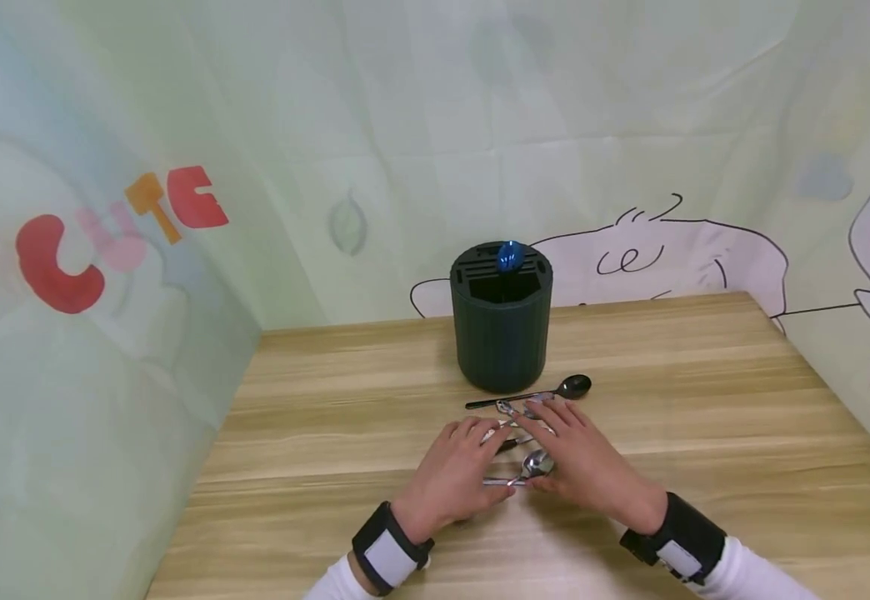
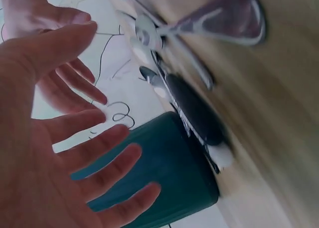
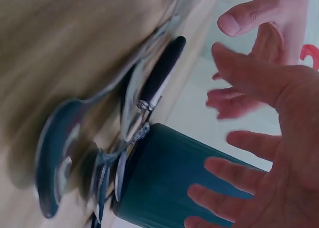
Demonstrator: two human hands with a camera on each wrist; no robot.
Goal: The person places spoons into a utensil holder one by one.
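My left hand [image 1: 453, 471] and my right hand [image 1: 585, 458] are spread over a small heap of cutlery, fingers loosely extended and nothing gripped. Both wrist views show gaps between the fingers and the utensils. Within the heap are a silver spoon [image 1: 537, 463], whose bowl looms large in the right wrist view [image 3: 52, 158], and a piece with a black handle [image 3: 162, 71]. Other metal pieces overlap, partly hidden by my hands in the head view. Just beyond them lies a black spoon [image 1: 574, 387], its bowl to the right.
A dark round cutlery holder [image 1: 501, 346] with slots in its top stands behind the heap. One utensil with a shiny blue end [image 1: 510, 256] sticks up from it. The wooden table [image 1: 315, 417] meets printed cloth walls [image 1: 375, 167] at the back and sides.
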